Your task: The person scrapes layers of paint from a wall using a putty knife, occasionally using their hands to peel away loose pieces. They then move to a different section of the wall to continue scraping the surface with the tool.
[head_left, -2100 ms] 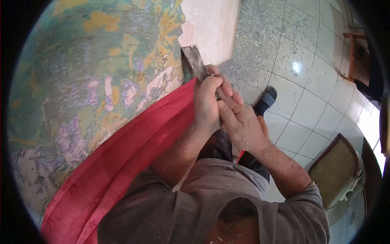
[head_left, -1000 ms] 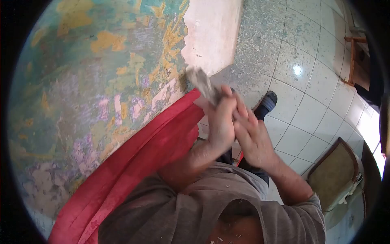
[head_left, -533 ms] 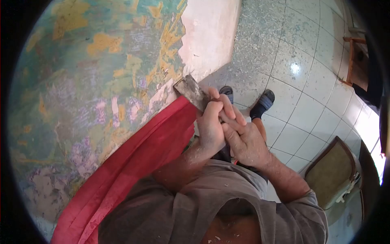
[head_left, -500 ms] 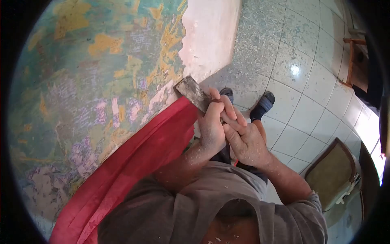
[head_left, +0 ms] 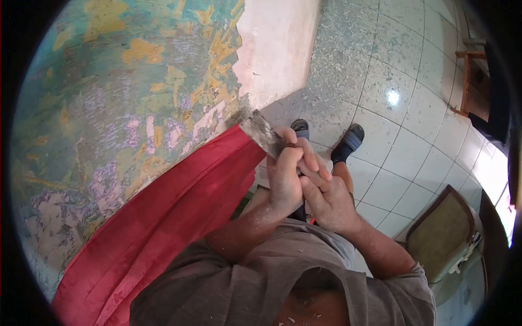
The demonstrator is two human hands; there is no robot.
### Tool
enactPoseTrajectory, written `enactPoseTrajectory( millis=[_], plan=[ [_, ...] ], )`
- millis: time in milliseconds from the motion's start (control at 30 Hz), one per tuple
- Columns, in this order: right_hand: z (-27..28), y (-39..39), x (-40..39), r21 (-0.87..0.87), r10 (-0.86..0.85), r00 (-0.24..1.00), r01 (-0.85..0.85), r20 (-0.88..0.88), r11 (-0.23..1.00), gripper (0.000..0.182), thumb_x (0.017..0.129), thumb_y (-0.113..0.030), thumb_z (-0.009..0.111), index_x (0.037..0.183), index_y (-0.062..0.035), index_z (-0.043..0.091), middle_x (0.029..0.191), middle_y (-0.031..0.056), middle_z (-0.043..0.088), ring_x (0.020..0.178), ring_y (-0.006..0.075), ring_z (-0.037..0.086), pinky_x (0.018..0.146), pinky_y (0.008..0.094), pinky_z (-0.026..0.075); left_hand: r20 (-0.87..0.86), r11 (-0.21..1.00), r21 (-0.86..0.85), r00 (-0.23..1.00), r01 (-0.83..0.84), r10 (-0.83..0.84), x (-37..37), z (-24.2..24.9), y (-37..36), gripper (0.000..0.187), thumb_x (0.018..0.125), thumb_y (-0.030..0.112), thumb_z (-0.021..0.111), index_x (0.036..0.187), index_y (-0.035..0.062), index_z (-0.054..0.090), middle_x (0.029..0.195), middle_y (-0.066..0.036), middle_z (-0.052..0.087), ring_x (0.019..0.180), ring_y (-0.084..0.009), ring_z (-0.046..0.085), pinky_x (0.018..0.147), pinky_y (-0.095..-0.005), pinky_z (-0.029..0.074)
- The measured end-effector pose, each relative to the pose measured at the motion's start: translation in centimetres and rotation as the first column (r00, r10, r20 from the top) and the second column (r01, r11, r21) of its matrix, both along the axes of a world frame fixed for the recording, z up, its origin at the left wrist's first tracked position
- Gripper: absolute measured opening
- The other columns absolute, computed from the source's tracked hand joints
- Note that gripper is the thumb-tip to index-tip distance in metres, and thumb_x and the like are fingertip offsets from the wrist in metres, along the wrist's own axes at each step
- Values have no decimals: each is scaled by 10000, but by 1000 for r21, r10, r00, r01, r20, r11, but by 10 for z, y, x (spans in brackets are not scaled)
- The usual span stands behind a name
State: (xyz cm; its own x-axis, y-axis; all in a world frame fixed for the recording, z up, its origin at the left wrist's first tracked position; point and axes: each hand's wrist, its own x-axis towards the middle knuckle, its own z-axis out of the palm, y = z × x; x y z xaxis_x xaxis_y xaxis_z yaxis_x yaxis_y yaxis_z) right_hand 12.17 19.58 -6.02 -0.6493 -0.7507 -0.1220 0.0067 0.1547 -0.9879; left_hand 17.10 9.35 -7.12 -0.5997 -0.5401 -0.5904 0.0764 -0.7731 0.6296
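A paint scraper with a wide, paint-smeared metal blade (head_left: 262, 133) is gripped in both hands. My left hand (head_left: 287, 176) is closed around the scraper just behind the blade. Lower down, my right hand (head_left: 330, 202) wraps the handle end, its thumb close against the left hand. The blade's edge points up and left, near the lower corner of a wall (head_left: 147, 81) with patchy green, yellow and purple paint. A red cloth (head_left: 168, 206) hangs along the wall's lower edge, its upper end right by the blade.
A pale, bare wall strip (head_left: 274, 49) adjoins the painted part. Paint flakes litter the tiled floor (head_left: 399, 157). My sandalled feet (head_left: 348, 144) stand below the hands. A padded chair (head_left: 443, 233) is at lower right, and a wooden frame (head_left: 466, 84) at upper right.
The scraper blade has shifted slightly down and right, away from the painted surface. Both hands keep their grip, and the view has moved a little.
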Motion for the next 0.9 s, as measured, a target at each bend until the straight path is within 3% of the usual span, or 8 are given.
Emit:
enactPoseTrajectory(
  millis=[33,100,267,333,467,600,733,900],
  plan=[
    [-7,-1,-5,-4,2,1000,-2,-1,1000,311,1006,-251,470,1156,-20,615,769,254,639,771,429,662,670,464,512,-5,999,36,1000,-7,7,4,-1,-2,193,892,78,388,1070,142,427,668,-71,454,534,-269,553,567,-411,509],
    [-2,-13,-29,173,279,832,-402,480,899,337,1007,-253,468,1201,-11,600,755,247,642,756,424,670,676,454,519,6,993,80,996,-91,91,-6,-7,-15,195,893,78,388,1072,140,433,677,-72,457,538,-266,555,571,-405,512],
    [-18,10,-14,139,279,917,-328,285,934,358,1001,-273,482,1239,-35,603,761,262,636,745,426,666,682,469,512,17,998,-63,1000,14,-13,-1,-4,8,187,894,89,385,1072,128,429,678,-74,463,536,-261,549,566,-394,511],
    [-26,6,1,-21,114,993,-115,-29,993,343,997,-274,483,1197,-30,617,757,262,630,748,420,667,684,474,509,11,999,-40,1000,1,-1,1,-2,1,166,886,100,401,1049,117,425,670,-76,459,529,-265,544,551,-406,511],
    [-19,-13,-35,167,268,849,-377,456,911,348,996,-256,461,1208,-27,616,800,270,641,798,439,663,716,487,518,105,997,-69,993,-44,51,-28,-11,-19,156,879,87,409,1030,119,421,662,-82,455,522,-263,536,522,-431,509],
    [-3,8,-17,84,121,991,-125,50,989,355,1000,-298,475,1165,-22,625,771,279,625,787,446,657,701,497,516,-8,998,-45,999,36,-36,-6,-3,10,130,900,98,419,1026,128,422,667,-76,451,558,-253,544,565,-414,500],
    [-6,-26,-40,199,223,872,-335,436,921,363,1005,-307,469,1174,-27,628,782,282,621,832,455,650,740,502,514,92,998,-4,994,-67,67,-30,-9,-30,143,906,108,408,1046,129,426,669,-69,460,549,-252,542,551,-388,497],
    [-7,-2,-23,141,157,955,-197,253,970,342,1003,-297,479,1140,-28,641,770,262,629,817,451,648,729,500,509,84,999,-50,996,3,1,-25,-1,-6,172,887,104,406,1056,127,431,666,-70,461,541,-251,544,553,-389,494]
  ],
)
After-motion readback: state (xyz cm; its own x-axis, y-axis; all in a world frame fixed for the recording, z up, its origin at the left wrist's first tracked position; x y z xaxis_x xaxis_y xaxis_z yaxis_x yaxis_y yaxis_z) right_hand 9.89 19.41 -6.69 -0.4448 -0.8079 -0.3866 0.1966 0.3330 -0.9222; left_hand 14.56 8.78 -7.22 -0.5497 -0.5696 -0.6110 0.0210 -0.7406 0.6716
